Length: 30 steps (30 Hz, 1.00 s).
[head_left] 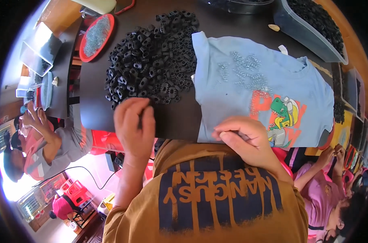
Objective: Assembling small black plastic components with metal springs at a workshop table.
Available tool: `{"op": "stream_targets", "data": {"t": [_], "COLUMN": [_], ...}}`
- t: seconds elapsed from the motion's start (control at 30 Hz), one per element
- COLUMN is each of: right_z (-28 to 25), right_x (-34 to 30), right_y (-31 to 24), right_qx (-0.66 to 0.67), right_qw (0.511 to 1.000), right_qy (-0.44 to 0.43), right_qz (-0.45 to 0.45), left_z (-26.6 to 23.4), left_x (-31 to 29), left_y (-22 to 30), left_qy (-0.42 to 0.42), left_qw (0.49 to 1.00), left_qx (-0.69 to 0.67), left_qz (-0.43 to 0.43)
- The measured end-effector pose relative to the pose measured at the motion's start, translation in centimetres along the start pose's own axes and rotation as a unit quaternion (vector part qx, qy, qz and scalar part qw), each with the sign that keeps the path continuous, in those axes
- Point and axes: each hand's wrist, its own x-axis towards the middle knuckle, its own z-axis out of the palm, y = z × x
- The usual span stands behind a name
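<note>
Left hand fingers curled together beside black parts pile, right hand pinching blue shirt

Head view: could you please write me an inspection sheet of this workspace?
Surface: dark table, partly covered.
Job's things: heap of black parts; small metal springs scattered on a blue shirt.
Clutter: red tray of metal bits; bins of black parts at the far right.
Hands: left hand at the heap's near edge, contents hidden; right hand curled at the shirt's hem.
Cables: one black cable below the table.
Surroundings: other people seated on both sides.
</note>
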Motion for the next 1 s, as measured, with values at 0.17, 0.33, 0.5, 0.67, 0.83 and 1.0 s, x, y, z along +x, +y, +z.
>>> {"op": "stream_targets", "data": {"t": [0.17,0.33,0.5,0.67,0.83,1.0], "right_z": [0.5,0.9,0.8,0.4,1.2,0.9], "right_x": [0.5,0.9,1.5,2.2,2.6,2.5], "right_y": [-0.7,-1.5,-2.3,-2.6,-2.1,-1.2], "right_qx": [-0.005,0.032,0.056,0.037,0.011,-0.059], "right_qw": [0.998,0.992,0.988,0.992,0.997,0.994], "right_qy": [0.002,0.026,0.01,-0.028,0.069,0.07], "right_qz": [0.07,0.121,0.141,0.12,0.034,-0.058], "left_z": [0.2,0.3,0.4,0.8,-0.5,0.4], "left_x": [2.1,3.7,4.5,5.0,4.3,3.2], "left_y": [-2.5,-2.7,-3.0,-2.9,1.2,4.2], "left_qy": [-0.002,-0.03,-0.042,-0.061,-0.157,-0.293], "left_qw": [0.997,0.994,0.99,0.988,0.982,0.925], "left_qx": [0.074,0.108,0.13,0.139,-0.106,-0.235], "left_qz": [0.012,0.014,0.025,0.04,0.007,0.063]}}
